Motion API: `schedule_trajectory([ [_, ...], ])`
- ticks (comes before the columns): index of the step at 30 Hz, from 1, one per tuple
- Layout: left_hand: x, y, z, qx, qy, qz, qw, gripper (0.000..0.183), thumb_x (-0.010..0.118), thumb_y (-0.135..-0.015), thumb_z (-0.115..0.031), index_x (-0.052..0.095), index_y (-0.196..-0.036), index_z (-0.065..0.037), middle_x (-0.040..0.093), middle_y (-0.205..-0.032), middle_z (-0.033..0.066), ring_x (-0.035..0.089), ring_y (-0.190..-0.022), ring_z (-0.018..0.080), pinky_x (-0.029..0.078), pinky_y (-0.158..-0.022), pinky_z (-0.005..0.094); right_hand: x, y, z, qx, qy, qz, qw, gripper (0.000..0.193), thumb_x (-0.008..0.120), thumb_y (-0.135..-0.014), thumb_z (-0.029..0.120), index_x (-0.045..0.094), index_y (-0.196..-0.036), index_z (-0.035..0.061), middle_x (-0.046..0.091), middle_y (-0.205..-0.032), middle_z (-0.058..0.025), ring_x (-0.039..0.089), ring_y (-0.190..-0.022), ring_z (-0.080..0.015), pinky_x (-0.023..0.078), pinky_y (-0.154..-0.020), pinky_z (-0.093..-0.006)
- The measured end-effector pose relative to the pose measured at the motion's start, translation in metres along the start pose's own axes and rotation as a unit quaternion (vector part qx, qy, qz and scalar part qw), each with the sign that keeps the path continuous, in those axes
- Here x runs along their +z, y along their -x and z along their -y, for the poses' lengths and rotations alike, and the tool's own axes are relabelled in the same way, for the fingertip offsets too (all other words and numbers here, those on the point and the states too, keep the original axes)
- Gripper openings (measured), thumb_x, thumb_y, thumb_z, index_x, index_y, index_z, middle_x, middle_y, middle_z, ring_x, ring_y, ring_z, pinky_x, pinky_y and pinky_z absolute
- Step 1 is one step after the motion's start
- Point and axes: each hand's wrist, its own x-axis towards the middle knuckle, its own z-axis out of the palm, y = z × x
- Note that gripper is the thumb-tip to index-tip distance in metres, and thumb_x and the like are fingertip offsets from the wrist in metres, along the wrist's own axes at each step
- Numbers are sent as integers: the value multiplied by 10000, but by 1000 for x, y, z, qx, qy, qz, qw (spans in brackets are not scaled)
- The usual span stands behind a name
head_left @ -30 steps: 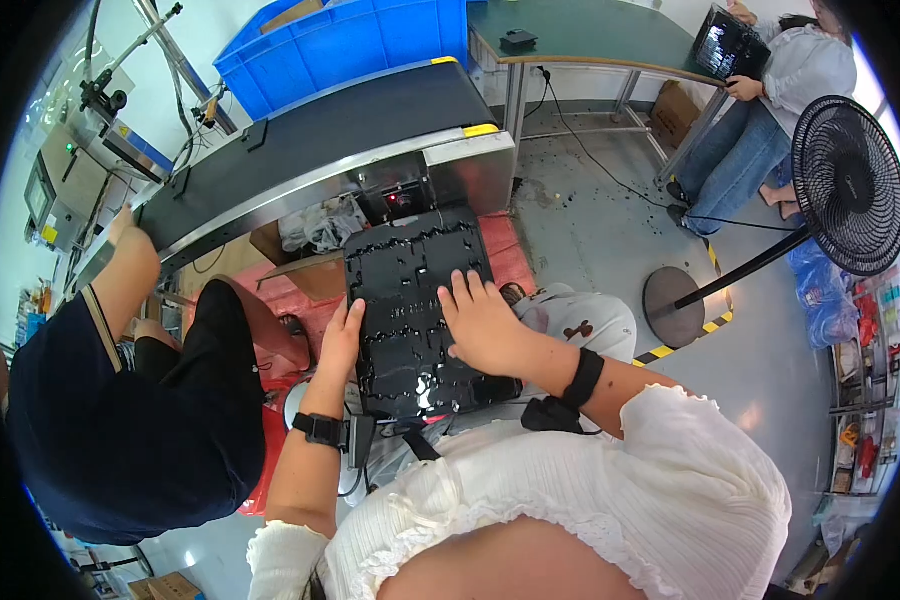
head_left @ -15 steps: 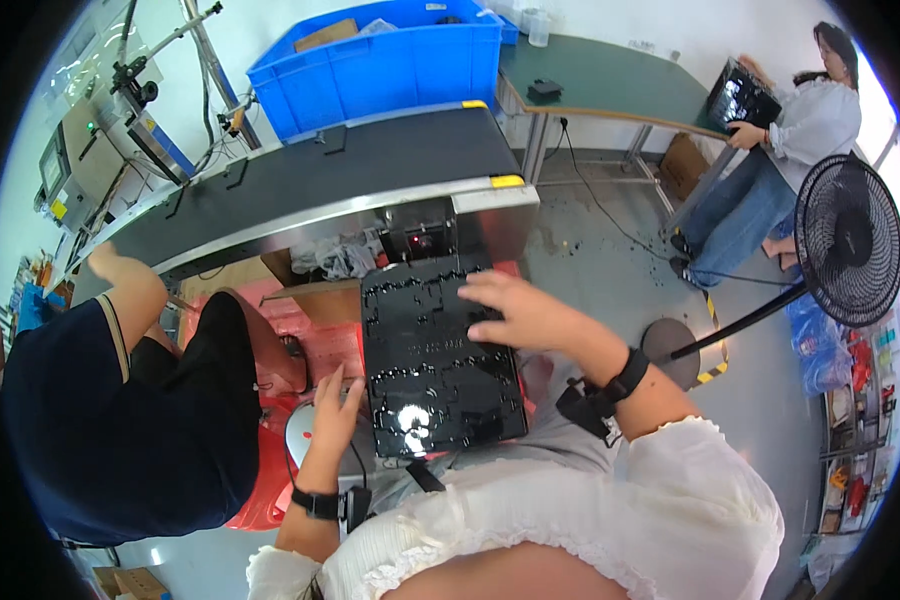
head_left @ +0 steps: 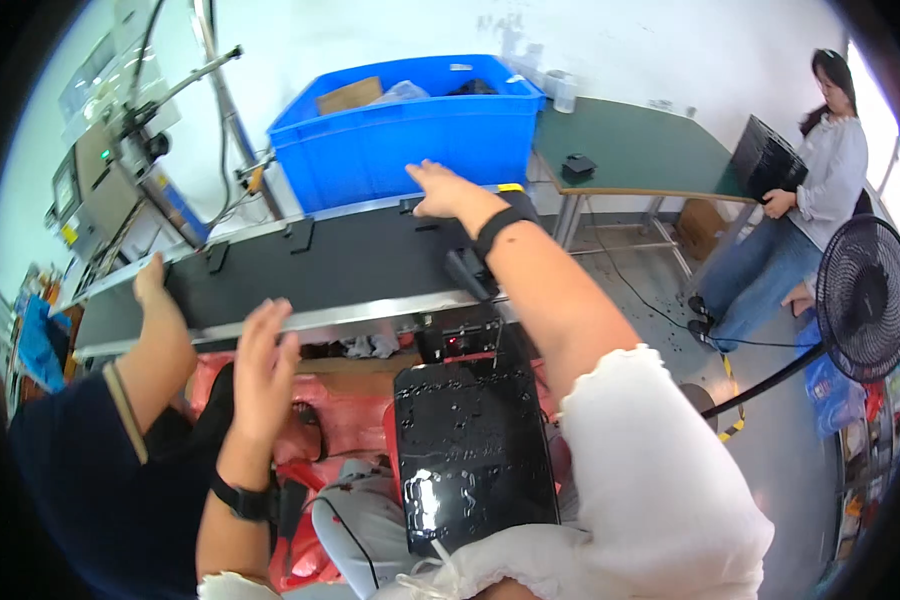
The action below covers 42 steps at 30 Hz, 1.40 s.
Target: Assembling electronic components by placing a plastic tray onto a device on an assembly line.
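Note:
My right hand (head_left: 448,193) reaches over the far right part of the conveyor belt (head_left: 355,270). Its fingers are stretched out, close to a small black part (head_left: 408,206) on the belt; whether they touch it I cannot tell. More thin, bent black parts (head_left: 300,236) lie spaced along the belt to the left. Raised before the belt's near edge, my left hand (head_left: 263,372) is open and holds nothing. Below my arms, a shiny black molded tray (head_left: 475,430) rests on my lap, with small pieces in rows on its surface.
A co-worker's hand (head_left: 150,280) is over the belt's left end. Behind the belt stands a blue bin (head_left: 405,150). A green table (head_left: 630,150) is at the back right, where another person holds a black tray (head_left: 767,160). A black fan (head_left: 863,300) stands right.
My right hand has left the tray and stretched forward over the belt. My left hand has risen beside the tray. The view has tilted up, and the other person's black tray is turned differently.

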Motion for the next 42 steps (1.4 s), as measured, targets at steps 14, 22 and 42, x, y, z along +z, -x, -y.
schedule_trajectory([
  [14,99,-190,184,6,-105,347,932,541,560,-899,-243,382,-1399,-135,324,-1448,170,313,-1333,331,273,-1088,368,-70,161,24,-124,-209,-86,966,279,649,-759,112,627,-1020,18,581,-937,-125,560,-841,-277,469,-761,-371],
  [22,133,-170,84,-22,-237,315,919,650,589,-844,-464,467,-1331,-51,397,-1375,189,414,-1259,331,338,-1042,376,35,317,51,-53,-94,77,991,418,666,-781,220,578,-1154,54,535,-1158,-127,506,-1057,-305,418,-882,-404],
  [42,100,77,-43,104,-49,233,966,566,701,-765,-243,502,-1252,-35,459,-1270,211,443,-1178,386,369,-990,437,59,347,67,-37,10,-2,999,287,595,-822,223,640,-1058,65,562,-1109,-121,493,-1120,-261,317,-978,-543],
])
